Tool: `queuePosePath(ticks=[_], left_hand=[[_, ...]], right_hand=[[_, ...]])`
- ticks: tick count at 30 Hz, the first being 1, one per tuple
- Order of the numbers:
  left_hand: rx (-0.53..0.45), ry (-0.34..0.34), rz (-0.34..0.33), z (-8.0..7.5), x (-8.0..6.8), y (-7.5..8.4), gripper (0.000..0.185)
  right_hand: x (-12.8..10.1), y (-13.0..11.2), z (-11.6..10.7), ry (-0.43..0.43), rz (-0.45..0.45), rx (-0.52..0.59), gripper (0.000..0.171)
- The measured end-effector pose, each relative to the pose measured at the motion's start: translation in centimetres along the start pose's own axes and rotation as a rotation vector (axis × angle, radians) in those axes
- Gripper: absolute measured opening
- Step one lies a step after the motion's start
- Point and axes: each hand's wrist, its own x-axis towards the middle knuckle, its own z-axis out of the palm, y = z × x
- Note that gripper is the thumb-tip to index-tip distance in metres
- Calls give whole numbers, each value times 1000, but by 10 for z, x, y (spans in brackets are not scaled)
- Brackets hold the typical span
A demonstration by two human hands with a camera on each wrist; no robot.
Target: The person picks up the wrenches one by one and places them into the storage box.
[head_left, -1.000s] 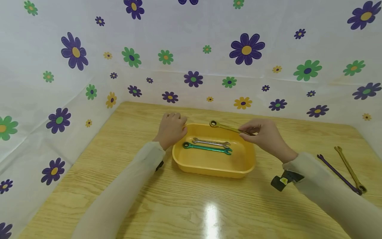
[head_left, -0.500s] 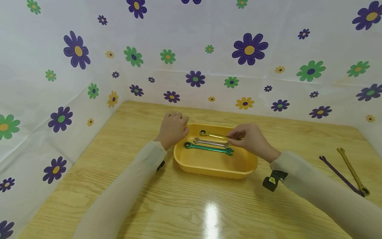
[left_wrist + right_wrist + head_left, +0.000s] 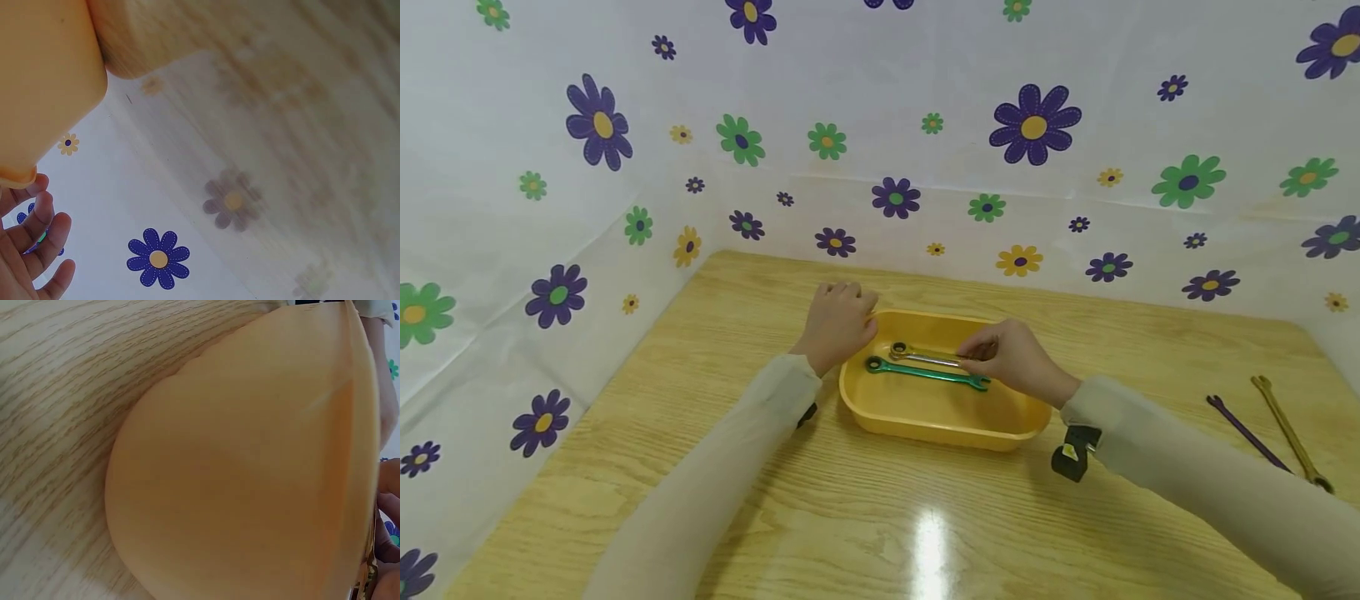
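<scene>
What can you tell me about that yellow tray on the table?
The tray is a shallow, rounded-corner rectangular tub of glossy yellow plastic, upright on the wooden table. Wrenches lie inside, among them a green one. The left hand rests on its far left rim; the right hand reaches in from the right.

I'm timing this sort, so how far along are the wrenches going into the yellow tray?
Done: the green wrench lies in the yellow tray. In hand: the right hand sets a gold wrench down there; the left hand steadies the rim. Left: a purple wrench and another gold one on the table.
</scene>
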Motion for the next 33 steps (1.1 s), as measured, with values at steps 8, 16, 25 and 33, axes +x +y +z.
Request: queuePosePath(ticks=[8, 16, 25, 33], left_hand=[[-3, -13, 1, -1, 0, 2, 28], [-2, 1, 5, -1, 0, 2, 27], [-6, 2, 1, -1, -1, 1, 28], [3, 47, 18, 5, 0, -2, 26]], right_hand=[[1, -1, 7, -20, 36, -51, 11], [2, -1, 15, -48, 34, -38, 12], [6, -5, 22, -84, 83, 14, 12], [11, -7, 28, -89, 78, -17, 11]])
